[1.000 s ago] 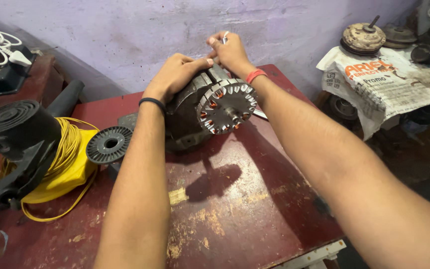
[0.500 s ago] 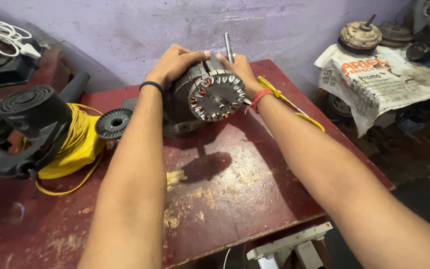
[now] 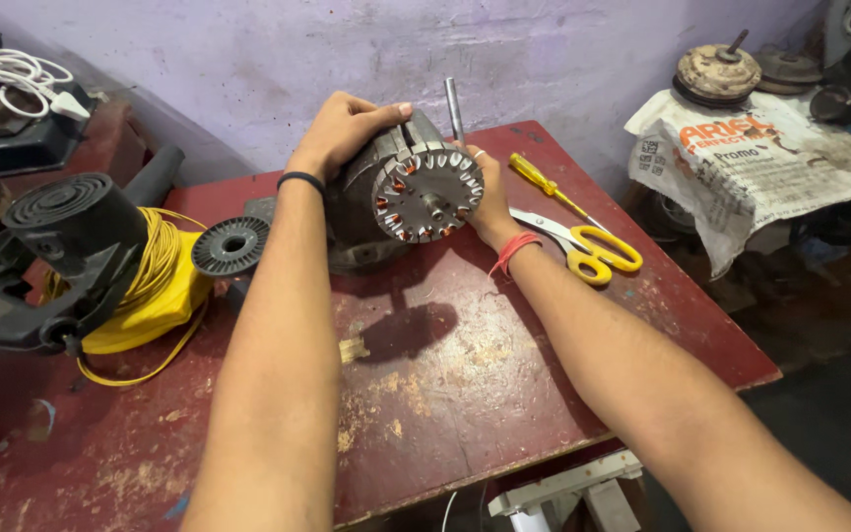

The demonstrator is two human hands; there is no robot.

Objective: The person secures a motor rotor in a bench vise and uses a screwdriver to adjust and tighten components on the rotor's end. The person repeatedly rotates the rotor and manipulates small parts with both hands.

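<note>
Both hands hold an electric motor stator tilted just above the red worktop. The left hand wraps its grip over the top; the right hand presses its grip against the side. Yellow-handled scissors and a yellow screwdriver lie beside it.
</note>
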